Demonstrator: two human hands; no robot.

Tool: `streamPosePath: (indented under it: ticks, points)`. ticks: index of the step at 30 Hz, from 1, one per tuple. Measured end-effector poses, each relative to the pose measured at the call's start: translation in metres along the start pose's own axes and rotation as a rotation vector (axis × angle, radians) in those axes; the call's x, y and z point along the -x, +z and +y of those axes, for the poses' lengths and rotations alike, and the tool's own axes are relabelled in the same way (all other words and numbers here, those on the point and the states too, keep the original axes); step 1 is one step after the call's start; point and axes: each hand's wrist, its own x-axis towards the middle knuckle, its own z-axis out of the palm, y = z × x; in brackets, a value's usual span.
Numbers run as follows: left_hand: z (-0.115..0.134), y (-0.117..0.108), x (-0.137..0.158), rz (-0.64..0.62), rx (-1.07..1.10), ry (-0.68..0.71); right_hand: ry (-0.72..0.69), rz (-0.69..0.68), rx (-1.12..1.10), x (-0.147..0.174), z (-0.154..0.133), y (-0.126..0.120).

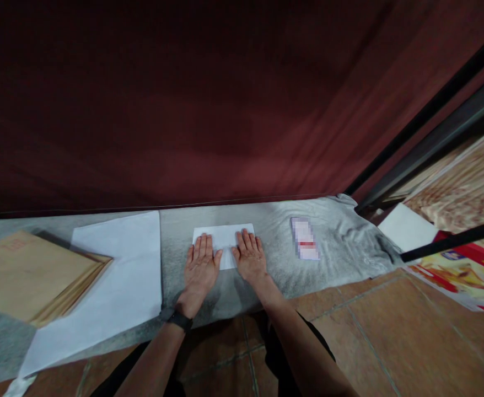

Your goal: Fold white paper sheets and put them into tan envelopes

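A small white sheet of paper [226,256] lies flat on the grey cloth, in the middle of the head view. My left hand [203,263] rests palm down on its left part, fingers stretched out and pointing away from me. On the right part lies my right hand [250,258], also flat with its fingers spread. Between the two thumbs a strip of the paper shows, with faint crease lines. The palms hide both side portions of the sheet. A dark watch [179,320] is on my left wrist.
Left, a stack of brown paper envelopes [39,270] lies on a large white sheet [136,275]. A banded bundle [306,238], blurred out, lies right on the grey cloth [341,242]. A dark red curtain [225,110] hangs behind. A colourful box [469,273] and black bars stand far right.
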Motion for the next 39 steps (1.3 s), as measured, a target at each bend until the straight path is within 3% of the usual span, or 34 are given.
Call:
streamPosePath:
  ticks: [10,12,15,18,22,31,39]
  points:
    - [-0.019,-0.009,0.003,0.053,0.04,-0.134,0.106,0.023,0.029,0.006,0.032,-0.012]
    - [-0.012,-0.014,0.003,0.114,0.055,-0.127,0.136,0.036,0.029,0.004,0.027,-0.017]
    - [0.005,-0.017,0.001,0.142,0.088,0.023,0.085,0.037,-0.036,-0.003,0.005,-0.022]
    - [0.021,-0.011,-0.002,0.025,0.086,0.16,-0.026,-0.014,-0.144,-0.01,-0.02,-0.02]
    - [0.022,0.001,-0.005,-0.075,0.047,0.176,-0.033,-0.082,-0.198,-0.016,-0.035,-0.009]
    - [-0.019,-0.001,-0.001,0.016,0.011,0.035,-0.022,-0.009,-0.053,-0.012,0.005,0.003]
    - [-0.036,-0.004,0.003,0.0,0.017,-0.047,0.024,0.034,0.044,-0.003,0.04,-0.001]
